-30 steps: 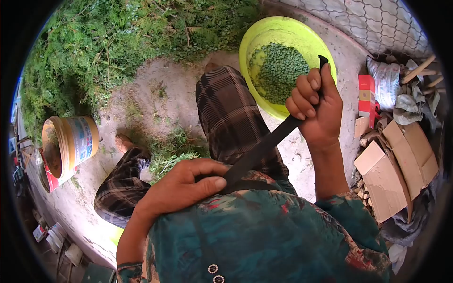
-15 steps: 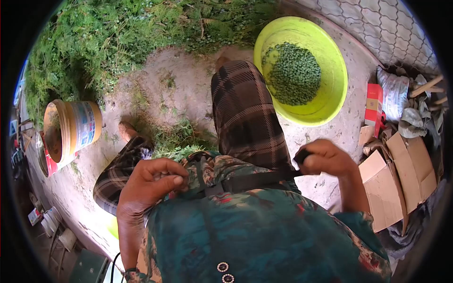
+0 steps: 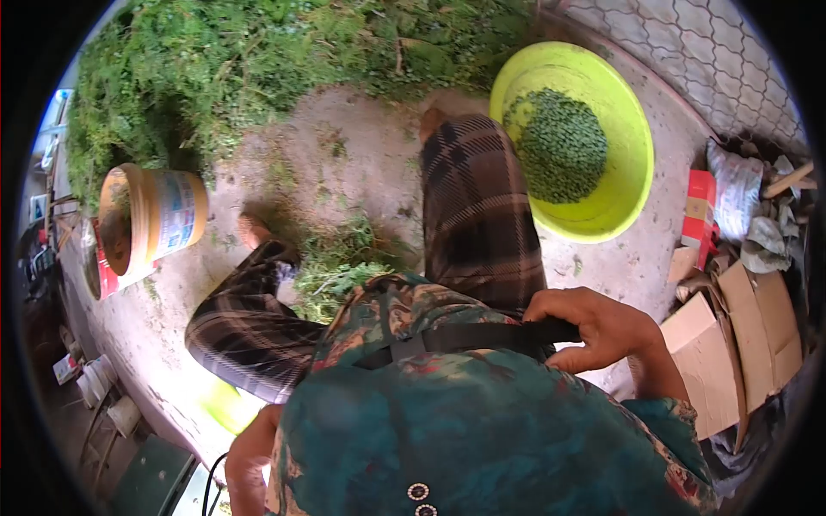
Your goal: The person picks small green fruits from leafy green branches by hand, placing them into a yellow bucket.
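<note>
A black strap [image 3: 469, 336] runs across the waist, over the teal patterned shirt [image 3: 490, 421]. My right hand [image 3: 607, 328] is closed on the strap's right end, fingers above it and thumb below. Only part of my left arm [image 3: 248, 460] shows at the lower left; the left hand is out of sight beside the body. Beyond my right knee in plaid trousers [image 3: 477, 206] stands a yellow-green basin [image 3: 632, 163] holding a heap of small green seed cones or berries [image 3: 564, 148].
Cut green branches [image 3: 258, 60] are piled along the back, with a small heap [image 3: 344, 267] between my legs. A tan bucket [image 3: 185, 211] lies tipped at left. Cardboard boxes [image 3: 701, 365] and a red box [image 3: 699, 206] stand at right, near a patterned wall [image 3: 697, 52].
My left hand has dropped from the waist and left the view. My right hand has moved slightly inward and down and now grips the strap with its fingers. The whole view has shifted a little.
</note>
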`<state>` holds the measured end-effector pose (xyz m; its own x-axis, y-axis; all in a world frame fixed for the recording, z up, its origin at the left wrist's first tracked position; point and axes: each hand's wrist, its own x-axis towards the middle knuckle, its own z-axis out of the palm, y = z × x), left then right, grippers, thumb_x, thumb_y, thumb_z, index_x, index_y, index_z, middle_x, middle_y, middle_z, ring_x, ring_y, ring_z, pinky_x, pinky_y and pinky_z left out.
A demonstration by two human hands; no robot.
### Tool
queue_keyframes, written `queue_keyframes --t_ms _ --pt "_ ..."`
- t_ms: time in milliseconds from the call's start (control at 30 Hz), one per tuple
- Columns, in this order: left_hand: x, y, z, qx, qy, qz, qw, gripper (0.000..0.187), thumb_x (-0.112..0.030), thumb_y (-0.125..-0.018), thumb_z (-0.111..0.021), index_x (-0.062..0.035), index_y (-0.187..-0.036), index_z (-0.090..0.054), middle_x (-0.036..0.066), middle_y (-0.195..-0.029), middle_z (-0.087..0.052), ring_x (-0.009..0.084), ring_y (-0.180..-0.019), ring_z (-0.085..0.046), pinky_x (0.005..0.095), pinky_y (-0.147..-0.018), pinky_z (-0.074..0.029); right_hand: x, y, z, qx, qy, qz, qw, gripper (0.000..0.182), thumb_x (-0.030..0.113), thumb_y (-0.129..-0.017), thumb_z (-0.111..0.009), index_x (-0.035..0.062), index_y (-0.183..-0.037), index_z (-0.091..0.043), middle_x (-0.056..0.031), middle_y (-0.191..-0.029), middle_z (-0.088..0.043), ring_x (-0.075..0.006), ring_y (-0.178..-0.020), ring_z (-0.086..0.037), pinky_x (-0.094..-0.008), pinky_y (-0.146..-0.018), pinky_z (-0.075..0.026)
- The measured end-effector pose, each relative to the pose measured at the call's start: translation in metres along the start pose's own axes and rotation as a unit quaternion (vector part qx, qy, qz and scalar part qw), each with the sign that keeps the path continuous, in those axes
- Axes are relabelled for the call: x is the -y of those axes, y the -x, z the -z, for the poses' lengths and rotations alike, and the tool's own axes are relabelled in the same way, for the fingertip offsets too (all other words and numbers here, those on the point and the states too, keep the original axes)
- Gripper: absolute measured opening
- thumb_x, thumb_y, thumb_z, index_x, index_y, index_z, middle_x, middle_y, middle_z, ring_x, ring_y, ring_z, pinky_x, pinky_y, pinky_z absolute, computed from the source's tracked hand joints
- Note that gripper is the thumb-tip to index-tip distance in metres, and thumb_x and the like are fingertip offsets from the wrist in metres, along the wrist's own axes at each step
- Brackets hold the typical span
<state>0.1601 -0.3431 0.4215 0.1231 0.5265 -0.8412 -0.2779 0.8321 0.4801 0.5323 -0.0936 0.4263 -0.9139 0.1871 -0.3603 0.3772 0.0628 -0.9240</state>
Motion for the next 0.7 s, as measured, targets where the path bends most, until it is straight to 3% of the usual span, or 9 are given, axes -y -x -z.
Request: queue_keyframes --t_ms 133,333,367,600,700 --pt "-0.019 0.023 0.014 -0.050 -0.028 -0.024 0.998 0.011 -0.005 -0.078 -0.068 0.0026 -0.085 -0.063 0.001 -0.080 -0.063 0.0057 -0.072 -0.056 0.0193 -0.061 -0.042 -0.001 -0.011 -0.002 0.008 0.026 0.003 1.000 0.049 0.033 -0.073 -0.070 0.0007 -0.105 -0.053 -0.0152 -0.098 -0.058 -0.0349 -0.089 -0.058 -0.0375 -0.077 -0.046" --pt "-0.053 0.051 0.034 -0.119 -0.080 -0.055 0.988 0.011 -0.005 -0.079 -0.068 0.0026 -0.085 -0.063 0.001 -0.080 -0.063 0.0057 -0.072 -0.055 0.0195 -0.061 -0.042 -0.011 -0.025 0.001 0.052 -0.047 -0.019 0.997 0.047 0.032 -0.074 -0.071 0.0008 -0.105 -0.053 -0.0136 -0.095 -0.059 -0.0304 -0.086 -0.060 -0.0351 -0.072 -0.047" --pt "-0.057 0.052 0.035 -0.125 -0.085 -0.060 0.987 0.011 -0.005 -0.079 -0.068 0.0026 -0.085 -0.063 0.001 -0.080 -0.063 0.0056 -0.072 -0.055 0.0195 -0.061 -0.042 -0.007 -0.025 0.003 0.056 -0.052 -0.022 0.997 0.047 0.035 -0.078 -0.066 0.0010 -0.108 -0.052 -0.0154 -0.094 -0.058 -0.0297 -0.088 -0.058 -0.0365 -0.076 -0.045" --pt "-0.071 0.047 0.032 -0.141 -0.113 -0.071 0.981 0.011 -0.006 -0.079 -0.067 0.0025 -0.086 -0.063 0.001 -0.080 -0.063 0.0056 -0.072 -0.055 0.0197 -0.061 -0.042 -0.021 -0.025 0.007 0.084 -0.076 -0.031 0.993 0.050 0.036 -0.079 -0.066 0.0007 -0.110 -0.051 -0.0162 -0.095 -0.058 -0.0299 -0.089 -0.058 -0.0361 -0.076 -0.045" --pt "-0.077 0.044 0.029 -0.147 -0.123 -0.080 0.978 0.011 -0.006 -0.079 -0.067 0.0025 -0.086 -0.063 0.001 -0.080 -0.062 0.0055 -0.072 -0.055 0.0198 -0.061 -0.042 -0.029 -0.026 0.009 0.065 -0.081 0.020 0.994 0.051 0.037 -0.079 -0.066 0.0009 -0.111 -0.050 -0.0166 -0.096 -0.058 -0.0305 -0.090 -0.058 -0.0362 -0.076 -0.046"
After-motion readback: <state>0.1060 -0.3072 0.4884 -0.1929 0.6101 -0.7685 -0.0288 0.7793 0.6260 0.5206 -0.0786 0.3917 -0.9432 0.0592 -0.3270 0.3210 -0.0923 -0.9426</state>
